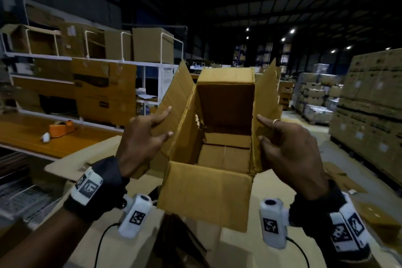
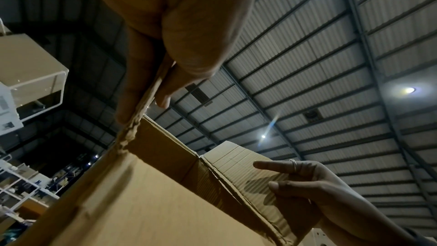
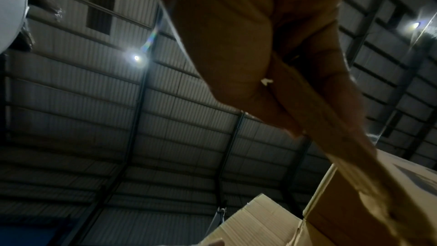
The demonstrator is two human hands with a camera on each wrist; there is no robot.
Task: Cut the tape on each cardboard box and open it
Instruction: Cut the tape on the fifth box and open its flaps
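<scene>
An open brown cardboard box (image 1: 226, 106) is held up in front of me, empty inside, with all its top flaps spread. My left hand (image 1: 161, 124) pinches the left side flap (image 1: 176, 95), two fingers lying along its outer face. My right hand (image 1: 268, 130), with a ring on one finger, holds the right side flap (image 1: 266, 93) the same way. The near flap (image 1: 206, 193) hangs down toward me. From the left wrist, my left hand (image 2: 165, 74) pinches the flap's edge (image 2: 132, 132), and the right hand (image 2: 307, 182) shows across the box. The right wrist view shows my right hand (image 3: 248, 53) around its flap (image 3: 350, 147).
An orange tape dispenser (image 1: 62, 128) lies on a wooden bench (image 1: 24, 137) to the left. White shelving with cardboard boxes (image 1: 104, 85) stands behind it. Pallets of stacked boxes (image 1: 369, 102) fill the right side. Flattened cardboard (image 1: 87, 159) lies under the box.
</scene>
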